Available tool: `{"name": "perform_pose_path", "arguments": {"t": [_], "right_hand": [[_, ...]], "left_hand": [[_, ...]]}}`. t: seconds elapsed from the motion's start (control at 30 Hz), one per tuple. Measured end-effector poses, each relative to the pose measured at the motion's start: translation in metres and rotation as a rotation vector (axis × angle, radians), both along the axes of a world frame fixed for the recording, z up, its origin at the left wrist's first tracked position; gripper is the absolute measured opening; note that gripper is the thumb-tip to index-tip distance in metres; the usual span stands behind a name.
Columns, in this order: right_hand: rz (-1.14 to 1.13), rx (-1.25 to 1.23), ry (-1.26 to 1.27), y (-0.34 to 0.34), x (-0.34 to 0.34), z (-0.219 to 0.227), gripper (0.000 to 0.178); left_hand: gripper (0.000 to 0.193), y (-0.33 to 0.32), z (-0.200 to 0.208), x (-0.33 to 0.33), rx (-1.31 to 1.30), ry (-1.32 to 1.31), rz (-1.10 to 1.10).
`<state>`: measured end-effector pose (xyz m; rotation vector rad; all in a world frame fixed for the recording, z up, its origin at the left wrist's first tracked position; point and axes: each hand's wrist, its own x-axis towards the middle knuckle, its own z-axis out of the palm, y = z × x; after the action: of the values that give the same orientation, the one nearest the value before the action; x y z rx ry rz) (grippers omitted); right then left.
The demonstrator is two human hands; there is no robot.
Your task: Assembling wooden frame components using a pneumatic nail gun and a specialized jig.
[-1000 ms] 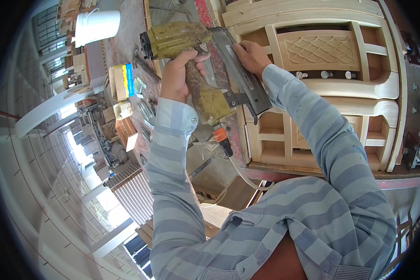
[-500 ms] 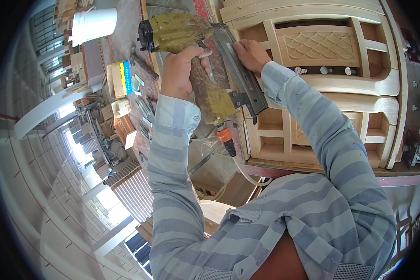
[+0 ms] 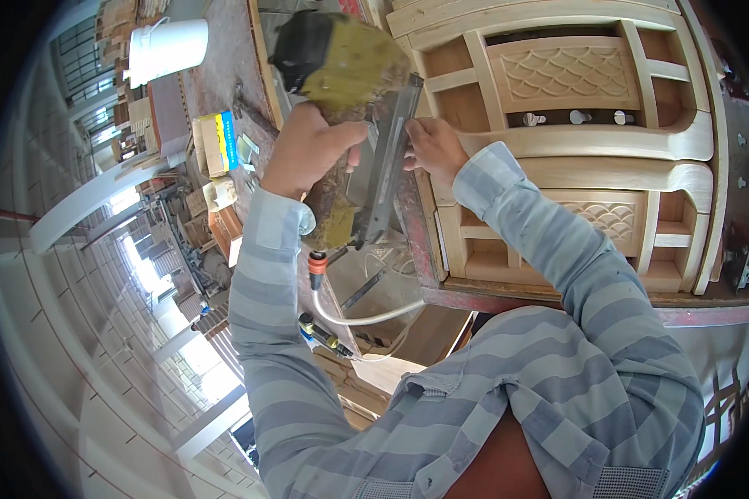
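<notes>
**Yellow-green pneumatic nail gun, raised over the frame**

The yellow-green pneumatic nail gun (image 3: 349, 91) with its grey metal magazine sits clenched in the left hand (image 3: 308, 150), held over the table's red edge (image 3: 508, 295). It has swung a little more upright than a second ago, closer to the wood. Its long axis runs from the orange hose coupling (image 3: 316, 268) near the person up to its head, pointing away. The right hand (image 3: 433, 148) grips the magazine beside the pale carved wooden furniture frame (image 3: 591, 150). Farther off stands a white plastic bucket (image 3: 168, 48).
</notes>
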<state>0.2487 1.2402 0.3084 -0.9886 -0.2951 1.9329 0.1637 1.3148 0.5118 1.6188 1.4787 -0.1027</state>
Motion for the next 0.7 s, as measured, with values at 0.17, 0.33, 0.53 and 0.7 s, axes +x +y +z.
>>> {"name": "perform_pose_path", "arguments": {"t": [0.17, 0.33, 0.53, 0.7], "right_hand": [[-0.106, -0.106, 0.174, -0.004, -0.002, 0.005, 0.031], [-0.081, -0.112, 0.173, -0.001, 0.005, 0.005, 0.032], [0.191, 0.045, -0.228, 0.0, 0.037, 0.007, 0.032], [0.37, 0.337, -0.755, 0.003, 0.109, 0.01, 0.038]], "left_hand": [[0.017, -0.006, -0.002, 0.03, 0.082, 0.334, -0.176], [0.017, -0.006, -0.004, 0.041, 0.11, 0.32, -0.189], [0.016, -0.001, -0.005, 0.03, 0.023, 0.119, -0.065], [0.016, -0.023, -0.011, 0.042, -0.1, -0.313, 0.28]]}}
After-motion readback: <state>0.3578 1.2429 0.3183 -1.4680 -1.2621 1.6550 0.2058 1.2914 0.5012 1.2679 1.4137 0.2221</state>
